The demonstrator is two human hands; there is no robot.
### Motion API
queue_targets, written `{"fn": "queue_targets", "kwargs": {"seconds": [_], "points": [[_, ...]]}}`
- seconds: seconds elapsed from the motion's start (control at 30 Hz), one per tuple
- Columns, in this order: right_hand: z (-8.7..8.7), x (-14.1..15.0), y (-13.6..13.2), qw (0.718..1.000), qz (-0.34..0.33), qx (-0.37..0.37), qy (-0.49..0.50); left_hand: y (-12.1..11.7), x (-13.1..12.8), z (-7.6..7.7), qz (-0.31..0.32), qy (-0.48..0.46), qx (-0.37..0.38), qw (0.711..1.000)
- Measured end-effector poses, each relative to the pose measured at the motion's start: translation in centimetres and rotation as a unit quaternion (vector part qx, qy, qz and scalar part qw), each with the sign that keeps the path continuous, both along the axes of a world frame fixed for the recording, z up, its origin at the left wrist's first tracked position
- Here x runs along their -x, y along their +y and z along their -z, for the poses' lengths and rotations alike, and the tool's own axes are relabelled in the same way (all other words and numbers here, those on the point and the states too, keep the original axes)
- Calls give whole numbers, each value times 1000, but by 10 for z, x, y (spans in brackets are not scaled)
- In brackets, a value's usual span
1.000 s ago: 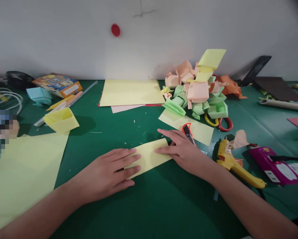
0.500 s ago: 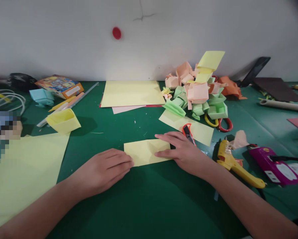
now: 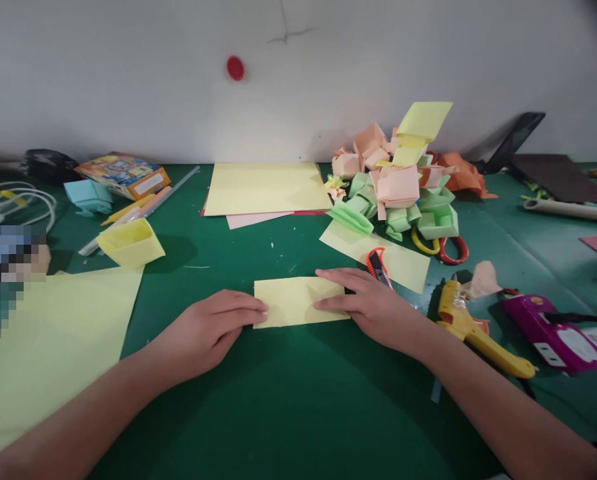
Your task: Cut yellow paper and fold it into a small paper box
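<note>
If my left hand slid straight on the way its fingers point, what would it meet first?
Your left hand would pass over the yellow strip at its fingertips and probably meet your right hand first, though heights are hard to judge.

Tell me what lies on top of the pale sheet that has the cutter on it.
The red-and-black cutter and a green folded paper overlap the pale sheet; what they cover can't be seen.

Glue gun [image 3: 482, 335] near purple device [image 3: 558, 333]; red disc [image 3: 235, 68] on wall [image 3: 128, 73].
</note>
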State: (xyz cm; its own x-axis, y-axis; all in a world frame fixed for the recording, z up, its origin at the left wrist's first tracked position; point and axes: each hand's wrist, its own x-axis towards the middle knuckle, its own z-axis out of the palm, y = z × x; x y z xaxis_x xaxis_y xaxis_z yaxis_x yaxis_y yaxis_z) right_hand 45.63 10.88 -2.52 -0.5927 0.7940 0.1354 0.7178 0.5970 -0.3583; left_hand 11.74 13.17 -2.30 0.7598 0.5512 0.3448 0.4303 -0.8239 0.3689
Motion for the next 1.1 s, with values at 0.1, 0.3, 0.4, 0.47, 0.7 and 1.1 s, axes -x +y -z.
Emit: {"fn": "queue_targets", "kwargs": {"seconds": [0.1, 0.3, 0.4, 0.47, 0.7, 1.1], "points": [[1, -1, 0, 1000, 4, 3, 2, 2, 1, 2, -8, 3, 15, 1000], [1, -2, 1, 1000, -3, 10, 12, 1, 0, 3, 6, -1, 0, 1000], [1, -2, 1, 1000, -4, 8, 15, 1, -1, 2, 4, -12, -19, 1000], [1, -2, 1, 1000, -5, 8, 16, 1, -2, 2, 0, -14, -26, 1000], [1, -3, 0, 1000, -2, 11, 18, 1, -3, 4, -6, -12, -39, 999], [-2, -1, 0, 1000, 2, 21, 12, -1, -3, 4, -17, 4, -54, 998]]}}
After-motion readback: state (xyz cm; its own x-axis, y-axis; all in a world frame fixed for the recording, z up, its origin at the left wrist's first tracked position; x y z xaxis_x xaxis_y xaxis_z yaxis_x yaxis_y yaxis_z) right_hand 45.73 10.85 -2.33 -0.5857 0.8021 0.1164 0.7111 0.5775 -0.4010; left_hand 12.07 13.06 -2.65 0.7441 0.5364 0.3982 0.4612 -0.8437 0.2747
